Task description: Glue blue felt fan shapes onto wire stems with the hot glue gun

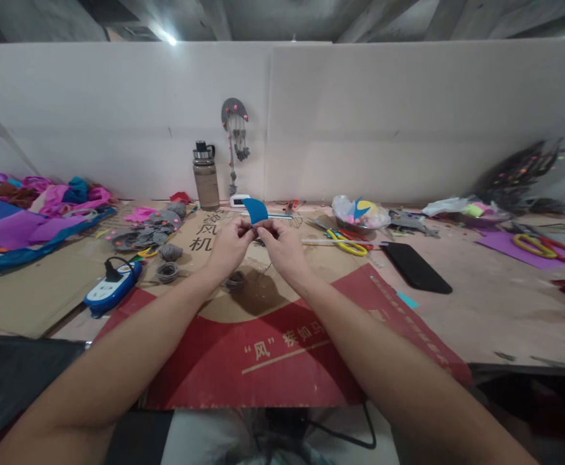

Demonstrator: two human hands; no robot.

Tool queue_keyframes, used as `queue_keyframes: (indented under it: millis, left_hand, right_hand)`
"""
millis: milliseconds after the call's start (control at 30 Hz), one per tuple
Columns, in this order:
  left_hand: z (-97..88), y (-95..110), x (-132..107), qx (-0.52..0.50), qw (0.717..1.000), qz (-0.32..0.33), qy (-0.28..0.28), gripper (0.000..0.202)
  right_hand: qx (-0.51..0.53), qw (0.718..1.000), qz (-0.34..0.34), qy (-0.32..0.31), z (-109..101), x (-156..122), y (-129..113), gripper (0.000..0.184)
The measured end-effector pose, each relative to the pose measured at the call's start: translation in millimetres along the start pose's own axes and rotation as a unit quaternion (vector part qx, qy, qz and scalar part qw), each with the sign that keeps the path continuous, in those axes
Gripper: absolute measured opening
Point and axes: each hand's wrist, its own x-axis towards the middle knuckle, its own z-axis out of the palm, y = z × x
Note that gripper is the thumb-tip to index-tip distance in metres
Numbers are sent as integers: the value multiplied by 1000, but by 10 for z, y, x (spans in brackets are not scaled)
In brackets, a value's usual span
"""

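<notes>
Above the cardboard sheet (pixel 292 368), my left hand (pixel 232 243) and my right hand (pixel 283 244) meet with fingertips pinched together. A blue felt piece (pixel 256 211) with a curved edge rises from between them, its lower edge gripped by both hands. Part of it is hidden behind my fingers. Just below my left hand lies a small coil of grey yarn (pixel 234 280). Other grey yarn coils (pixel 168 272) rest to the left of it. Yellow-handled scissors (pixel 347 243) lie to the right of my right hand.
A blue power strip (pixel 112 287) and heaped coloured fabric (pixel 35 216) are on the left. Behind stand a water bottle (pixel 206 181) and a grey hanging ornament (pixel 235 116) by the wall. To the right are a black phone (pixel 418 268) and a bowl of bagged pieces (pixel 362 216).
</notes>
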Motion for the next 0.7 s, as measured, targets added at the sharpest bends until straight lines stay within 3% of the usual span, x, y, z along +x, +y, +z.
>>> queue_keyframes:
  millis: [167,333,533,700]
  left_hand:
    - [-9,-24,19,-77,996,-50,-13,13]
    - [13,-32,13,-154,983,-91,-31,13]
    - [54,-16,-11,-188,978,-86,-36,18]
    - [11,-43,14,-157,977,-113,-84,30]
  right_hand:
    - [-39,999,-21,8,2,-33,-11,13]
    - [1,997,28,67,-26,17,81,21]
    - [74,995,71,9,-35,50,104,19]
    - [34,995,83,35,-80,43,76,20]
